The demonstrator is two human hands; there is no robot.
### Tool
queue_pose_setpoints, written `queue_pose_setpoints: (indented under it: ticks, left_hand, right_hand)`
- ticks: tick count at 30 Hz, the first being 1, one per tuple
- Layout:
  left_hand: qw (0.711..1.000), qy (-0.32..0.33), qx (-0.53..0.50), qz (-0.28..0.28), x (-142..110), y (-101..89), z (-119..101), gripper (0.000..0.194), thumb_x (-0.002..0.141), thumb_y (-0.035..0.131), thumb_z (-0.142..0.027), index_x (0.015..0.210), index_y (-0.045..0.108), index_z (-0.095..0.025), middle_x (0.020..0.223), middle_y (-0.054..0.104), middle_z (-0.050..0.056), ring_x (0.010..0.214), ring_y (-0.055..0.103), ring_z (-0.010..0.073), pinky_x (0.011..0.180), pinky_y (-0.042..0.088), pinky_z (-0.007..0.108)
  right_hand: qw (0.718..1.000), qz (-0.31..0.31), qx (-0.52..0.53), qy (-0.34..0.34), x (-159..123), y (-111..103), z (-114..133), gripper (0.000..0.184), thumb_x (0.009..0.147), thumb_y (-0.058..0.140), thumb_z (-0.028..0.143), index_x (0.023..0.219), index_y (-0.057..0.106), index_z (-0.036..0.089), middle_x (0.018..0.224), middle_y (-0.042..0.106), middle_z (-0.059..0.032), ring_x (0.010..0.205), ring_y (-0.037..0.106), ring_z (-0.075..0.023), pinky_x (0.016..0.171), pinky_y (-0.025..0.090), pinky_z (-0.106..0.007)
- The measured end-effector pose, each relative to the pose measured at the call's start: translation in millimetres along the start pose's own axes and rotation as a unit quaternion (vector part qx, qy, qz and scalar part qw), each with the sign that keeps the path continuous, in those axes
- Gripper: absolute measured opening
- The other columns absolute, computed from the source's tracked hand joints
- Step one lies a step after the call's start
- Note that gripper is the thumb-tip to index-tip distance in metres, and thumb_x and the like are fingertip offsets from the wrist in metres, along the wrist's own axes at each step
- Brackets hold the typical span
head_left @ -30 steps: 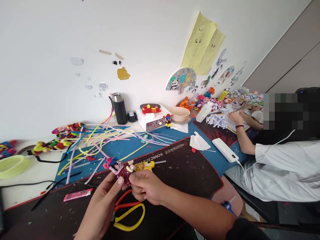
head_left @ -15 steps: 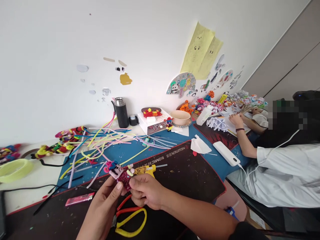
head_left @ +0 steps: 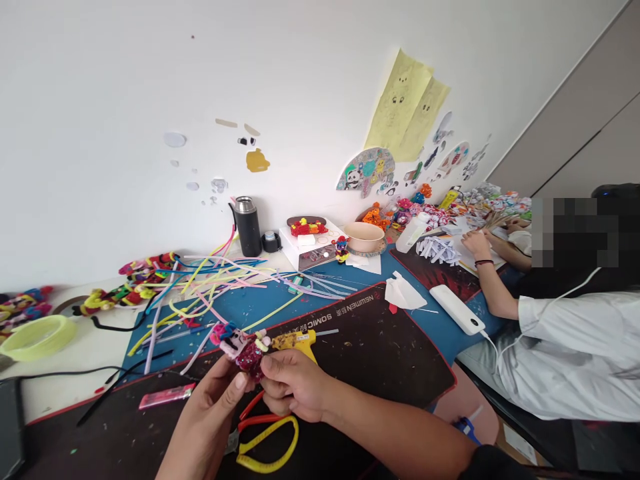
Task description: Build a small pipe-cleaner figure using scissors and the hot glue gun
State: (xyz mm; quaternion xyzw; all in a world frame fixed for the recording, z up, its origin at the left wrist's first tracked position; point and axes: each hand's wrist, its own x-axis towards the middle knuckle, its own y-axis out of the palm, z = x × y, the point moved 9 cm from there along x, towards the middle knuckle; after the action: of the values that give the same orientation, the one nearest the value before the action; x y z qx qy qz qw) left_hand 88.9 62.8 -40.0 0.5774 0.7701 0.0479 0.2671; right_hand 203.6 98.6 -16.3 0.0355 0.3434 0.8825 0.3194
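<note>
Doll (head_left: 249, 357): small, fuzzy, with a maroon glittery body, held up over the near part of the dark mat (head_left: 380, 363)
Left hand (head_left: 215, 399): gripping the doll, thumb pressed along its lower body
Right hand (head_left: 295, 383): pinching the doll's other side between thumb and curled fingers
Glue gun (head_left: 303, 340): yellow, lying on the mat
Cutters (head_left: 255, 465): orange and yellow handles, on the mat's near part
Pipe cleaners (head_left: 225, 287): loose tangle, beyond the mat
Flask (head_left: 248, 230): black, upright, farther beyond the mat
Co-worker's hand (head_left: 477, 245): right of the mat, over papers
</note>
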Motion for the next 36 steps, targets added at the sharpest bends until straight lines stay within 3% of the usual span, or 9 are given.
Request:
queue_pose_setpoints:
  ticks: [7, 15, 22, 28, 31, 34, 36]
  left_hand:
    - [0.999, 0.009, -0.031, -0.007, -2, 5.4, -4, 0.051, 0.066, 0.102, -0.053, 0.104, 0.086, -0.022, 0.089, 0.079, 0.004, 0.082, 0.071, 0.0207, 0.082, 0.061, 0.03]
    - [0.998, 0.0, -0.023, -0.055, -7, 13.4, -10, 0.053, 0.058, 0.103, -0.058, 0.093, 0.084, -0.023, 0.088, 0.08, 0.006, 0.082, 0.072, 0.0255, 0.077, 0.061, 0.035]
    - [0.998, 0.008, -0.03, -0.059, -6, 13.6, -13, 0.051, 0.052, 0.106, -0.058, 0.076, 0.079, -0.022, 0.067, 0.065, -0.001, 0.063, 0.058, 0.0161, 0.067, 0.058, 0.031]
    - [0.998, 0.004, -0.048, -0.04, -2, 6.5, -2, 0.046, 0.061, 0.105, -0.051, 0.089, 0.084, -0.022, 0.082, 0.075, 0.003, 0.071, 0.065, 0.0172, 0.07, 0.06, 0.027]
    - [0.999, 0.014, -0.045, -0.004, 1, 3.6, 4, 0.045, 0.068, 0.101, -0.055, 0.093, 0.084, -0.021, 0.083, 0.077, 0.005, 0.073, 0.067, 0.0198, 0.071, 0.062, 0.029]
    - [0.999, 0.026, -0.042, 0.019, 1, -1.4, 7, 0.058, 0.071, 0.097, -0.061, 0.112, 0.085, -0.022, 0.103, 0.084, 0.01, 0.093, 0.076, 0.0292, 0.083, 0.065, 0.034]
    - [0.999, 0.012, -0.028, 0.014, 0, -5.2, 11, 0.065, 0.068, 0.101, -0.055, 0.123, 0.084, -0.024, 0.119, 0.084, 0.012, 0.112, 0.077, 0.035, 0.095, 0.065, 0.038]
  right_hand:
    - [1.0, 0.008, -0.002, 0.001, -1, 0, 0, 0.068, 0.08, 0.088, 0.077, 0.086, 0.073, 0.011, 0.047, 0.031, 0.0155, 0.035, 0.02, -0.0033, 0.044, 0.007, -0.027]
    - [1.0, -0.004, -0.01, 0.008, -2, -5, -6, 0.069, 0.082, 0.088, 0.075, 0.094, 0.079, 0.007, 0.047, 0.03, 0.0155, 0.037, 0.02, -0.0031, 0.046, 0.007, -0.029]
    - [1.0, 0.008, -0.01, 0.004, 0, -2, -9, 0.068, 0.082, 0.087, 0.076, 0.088, 0.077, 0.009, 0.047, 0.03, 0.015, 0.036, 0.021, -0.0034, 0.046, 0.008, -0.028]
    - [1.0, 0.009, 0.0, 0.002, 0, -4, -11, 0.067, 0.084, 0.087, 0.074, 0.09, 0.078, 0.008, 0.047, 0.03, 0.0151, 0.035, 0.022, -0.0025, 0.045, 0.008, -0.028]
    - [1.0, 0.007, -0.006, 0.001, 1, -4, -11, 0.066, 0.083, 0.087, 0.075, 0.089, 0.076, 0.01, 0.047, 0.03, 0.0153, 0.035, 0.021, -0.0027, 0.044, 0.008, -0.028]
    - [1.0, -0.014, -0.016, 0.002, 1, -6, -9, 0.066, 0.078, 0.09, 0.076, 0.082, 0.071, 0.013, 0.046, 0.029, 0.016, 0.036, 0.02, -0.0023, 0.044, 0.008, -0.028]
    - [0.999, -0.033, -0.015, 0.006, 1, -8, -9, 0.065, 0.074, 0.093, 0.074, 0.075, 0.063, 0.016, 0.046, 0.031, 0.016, 0.037, 0.02, -0.002, 0.044, 0.008, -0.029]
